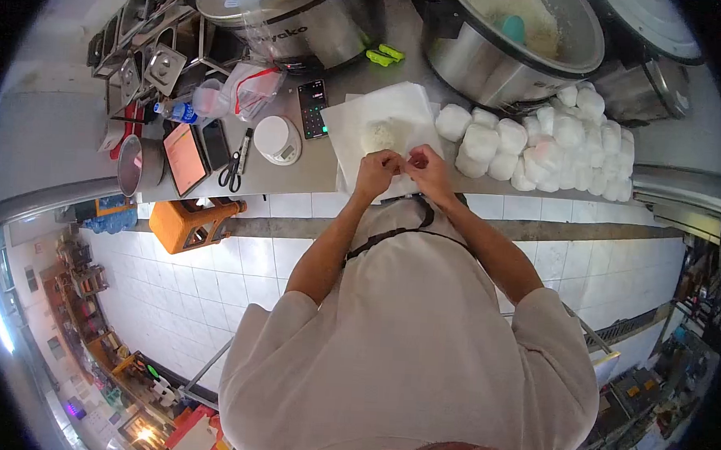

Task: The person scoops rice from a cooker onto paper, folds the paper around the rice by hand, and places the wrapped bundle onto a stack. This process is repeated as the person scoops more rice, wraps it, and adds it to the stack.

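A stack of white paper sheets (pixel 418 106) lies at the counter's front edge, with a small mound of white rice (pixel 379 136) on it. Just below the rice, my left hand (pixel 379 173) is closed, its fingertips pinched over the paper's near part. My right hand (pixel 427 171) is closed close beside it, fingers curled in a pinch. What the fingertips hold is too small to make out. To the right stand many white wrapped bundles (pixel 508 137), piled against one another.
Rice cookers (pixel 499 73) line the back, one open with rice and a green scoop (pixel 513 28). Left of the paper are a phone (pixel 312 108), a round white scale (pixel 277 141), scissors (pixel 230 173) and a tablet (pixel 186 157). An orange stool (pixel 183 225) stands below.
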